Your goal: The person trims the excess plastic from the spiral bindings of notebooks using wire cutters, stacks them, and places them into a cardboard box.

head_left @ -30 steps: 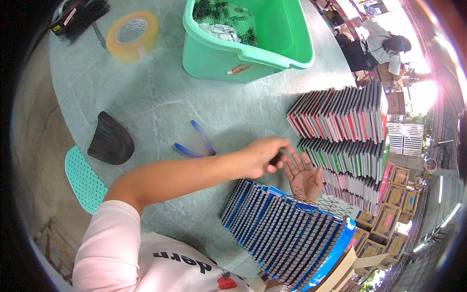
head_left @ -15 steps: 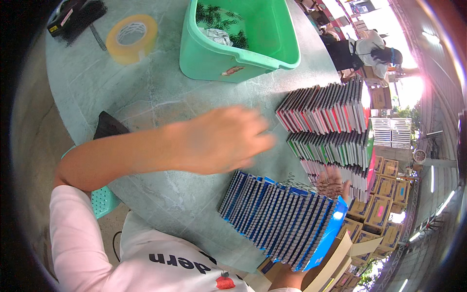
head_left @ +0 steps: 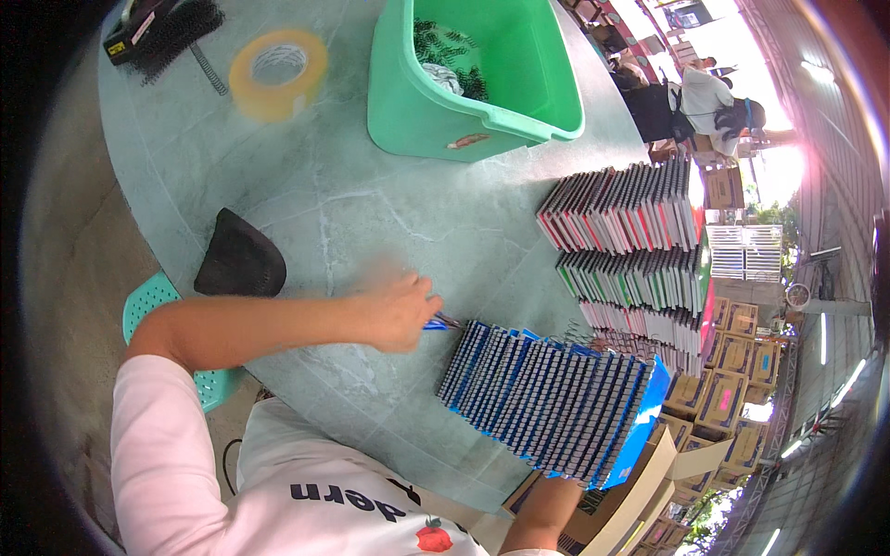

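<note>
My left hand (head_left: 404,313) is closed around a small tool, seemingly pliers (head_left: 439,322), whose blue handle and metal tip stick out toward the blue stack. The fingertips are partly blurred. Leaning at the table's near right edge is a row of blue spiral notebooks (head_left: 547,398), their black wire bindings facing up. My right forearm (head_left: 545,519) comes up from below and passes behind this stack. My right hand supports the notebooks, mostly hidden by them. Loose wire coil ends (head_left: 584,335) rise along the stack's far side.
A green tub (head_left: 464,130) holds black coils. Tape (head_left: 278,74), a brush (head_left: 176,37) and a dark curved pad (head_left: 241,255) lie on the table. Red, green and pink notebook rows (head_left: 621,208) stand right. An open carton (head_left: 603,514) sits below; a person (head_left: 709,102) is beyond.
My left hand has drawn back left from above the stack, and the blue-handled tool now shows in it. The right hand's fingers, visible before beyond the stack, are now mostly hidden.
</note>
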Demonstrator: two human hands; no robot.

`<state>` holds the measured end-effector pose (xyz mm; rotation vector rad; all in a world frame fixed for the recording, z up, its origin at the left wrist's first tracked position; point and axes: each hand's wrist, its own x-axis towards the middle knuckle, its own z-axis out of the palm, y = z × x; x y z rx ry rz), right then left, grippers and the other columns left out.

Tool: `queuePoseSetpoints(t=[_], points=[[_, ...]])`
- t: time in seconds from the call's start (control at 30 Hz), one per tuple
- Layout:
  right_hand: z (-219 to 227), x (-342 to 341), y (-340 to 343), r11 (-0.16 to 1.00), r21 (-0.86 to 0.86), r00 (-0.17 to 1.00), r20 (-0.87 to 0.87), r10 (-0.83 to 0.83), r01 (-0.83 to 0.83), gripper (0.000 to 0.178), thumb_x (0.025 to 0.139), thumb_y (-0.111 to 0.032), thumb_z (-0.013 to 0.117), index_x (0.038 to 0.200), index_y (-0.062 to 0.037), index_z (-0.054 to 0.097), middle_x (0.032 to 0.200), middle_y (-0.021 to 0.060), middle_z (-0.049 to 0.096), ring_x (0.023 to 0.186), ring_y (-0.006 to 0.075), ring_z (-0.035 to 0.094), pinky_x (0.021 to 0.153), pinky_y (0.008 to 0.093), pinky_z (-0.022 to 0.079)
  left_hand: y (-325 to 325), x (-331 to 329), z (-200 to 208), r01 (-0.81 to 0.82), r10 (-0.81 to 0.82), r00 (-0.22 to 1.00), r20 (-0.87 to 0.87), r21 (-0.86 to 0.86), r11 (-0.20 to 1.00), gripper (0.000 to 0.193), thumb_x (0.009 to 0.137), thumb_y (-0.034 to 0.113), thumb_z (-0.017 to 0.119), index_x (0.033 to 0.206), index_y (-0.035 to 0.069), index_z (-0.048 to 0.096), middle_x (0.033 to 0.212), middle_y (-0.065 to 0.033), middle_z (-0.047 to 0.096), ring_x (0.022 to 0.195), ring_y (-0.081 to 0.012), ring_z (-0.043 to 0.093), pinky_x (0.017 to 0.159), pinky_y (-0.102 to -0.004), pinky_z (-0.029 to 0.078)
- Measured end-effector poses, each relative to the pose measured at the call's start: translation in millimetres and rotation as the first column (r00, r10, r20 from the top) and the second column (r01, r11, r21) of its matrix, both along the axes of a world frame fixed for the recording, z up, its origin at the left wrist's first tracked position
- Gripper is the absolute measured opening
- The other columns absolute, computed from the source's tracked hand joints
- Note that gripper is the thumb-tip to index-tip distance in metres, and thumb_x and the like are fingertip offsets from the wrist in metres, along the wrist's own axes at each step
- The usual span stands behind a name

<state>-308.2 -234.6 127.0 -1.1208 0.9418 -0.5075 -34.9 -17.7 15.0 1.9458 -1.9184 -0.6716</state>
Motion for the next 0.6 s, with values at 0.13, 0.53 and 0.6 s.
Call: queuePoseSetpoints(t=[0.13,0.53,0.6], points=[[-46,1,28,0.999,0.042,0.998,-0.062,-0.015,0.018,0.060,0.093,-0.053,0.031,0.122,-0.0044,0.050,0.120,0.0142,0.055,0.115,0.0276,0.048,0.099,0.0424,0.037,-13,-22,5,0.157,0.468,0.380,-0.798,0.554,0.817,0.037,0.090,0.034,0.045,0.101,-0.001,0.052,0.078,-0.0169,0.059,0.066,-0.0265,0.060,0.056,-0.0411,0.049],[-106,-1,73,0.999,0.037,0.992,-0.127,-0.026,0.031,0.060,0.093,-0.053,0.030,0.123,-0.0052,0.049,0.121,0.0140,0.054,0.116,0.0276,0.047,0.099,0.0425,0.037,-44,-30,-20,0.246,0.695,0.191,-0.693,0.719,0.650,0.047,0.094,0.040,0.033,0.092,-0.003,0.052,0.077,-0.0183,0.060,0.063,-0.0276,0.062,0.051,-0.0401,0.051],[-109,-1,74,0.999,0.041,0.992,-0.124,-0.021,0.027,0.060,0.093,-0.053,0.030,0.123,-0.0053,0.049,0.121,0.0140,0.053,0.116,0.0276,0.047,0.099,0.0425,0.036,-50,-30,-14,0.143,0.667,0.391,-0.634,0.758,0.637,0.043,0.094,0.036,0.036,0.093,-0.003,0.054,0.078,-0.0192,0.061,0.064,-0.0289,0.063,0.051,-0.0412,0.051]])
